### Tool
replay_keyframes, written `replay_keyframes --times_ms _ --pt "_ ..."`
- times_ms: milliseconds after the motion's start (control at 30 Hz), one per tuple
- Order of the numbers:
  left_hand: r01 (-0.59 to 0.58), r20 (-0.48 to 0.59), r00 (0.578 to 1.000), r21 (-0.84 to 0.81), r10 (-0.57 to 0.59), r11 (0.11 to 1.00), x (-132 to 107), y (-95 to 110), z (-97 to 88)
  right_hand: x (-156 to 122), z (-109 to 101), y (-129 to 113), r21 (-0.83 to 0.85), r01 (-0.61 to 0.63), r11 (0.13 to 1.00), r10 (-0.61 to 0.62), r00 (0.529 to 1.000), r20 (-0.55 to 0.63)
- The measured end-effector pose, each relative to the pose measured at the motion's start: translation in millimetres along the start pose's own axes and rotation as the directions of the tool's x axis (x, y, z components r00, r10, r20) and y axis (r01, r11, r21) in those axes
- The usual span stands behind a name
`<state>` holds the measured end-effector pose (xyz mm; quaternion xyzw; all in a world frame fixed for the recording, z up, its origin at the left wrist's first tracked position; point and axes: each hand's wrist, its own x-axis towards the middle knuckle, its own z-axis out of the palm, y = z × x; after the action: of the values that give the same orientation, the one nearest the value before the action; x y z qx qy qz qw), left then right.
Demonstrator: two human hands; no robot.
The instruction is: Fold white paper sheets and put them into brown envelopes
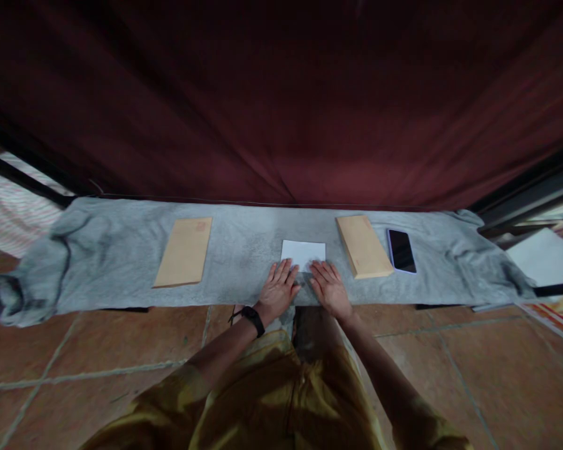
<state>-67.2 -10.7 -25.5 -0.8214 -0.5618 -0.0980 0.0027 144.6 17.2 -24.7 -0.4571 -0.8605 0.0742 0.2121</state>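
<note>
A small white sheet of paper [303, 251] lies on the grey cloth in front of me. My left hand [278, 289] rests flat with its fingers stretched over the paper's near left corner. On the near right corner lie the fingers of my right hand [329, 289], also spread. Neither hand grips anything. To the right of my right hand is a thick stack of brown envelopes [362, 245]. Farther off on the left lies a thinner brown envelope [185, 251] with a small reddish mark near its top; whether it is one or several I cannot tell.
A phone [402, 251] with a dark screen lies right of the envelope stack. Grey cloth [244, 250] covers the narrow table. A dark red curtain [281, 125] hangs behind it. Below is a tiled floor [136, 350]; white sheets [551, 259] lie beyond the right end.
</note>
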Motion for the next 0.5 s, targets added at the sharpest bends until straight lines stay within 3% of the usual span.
replay_keyframes --times_ms 233,500 --pt "0.0 0.026 1.0 0.008 0.0 1.0 0 1 3.0 26 19 -30 0.071 0.058 0.996 -0.065 0.993 0.099" --pt "0.002 0.039 0.999 -0.015 -0.001 1.0 -1 1 -2.0 13 10 -19 0.039 0.068 0.997 -0.072 0.991 0.113"
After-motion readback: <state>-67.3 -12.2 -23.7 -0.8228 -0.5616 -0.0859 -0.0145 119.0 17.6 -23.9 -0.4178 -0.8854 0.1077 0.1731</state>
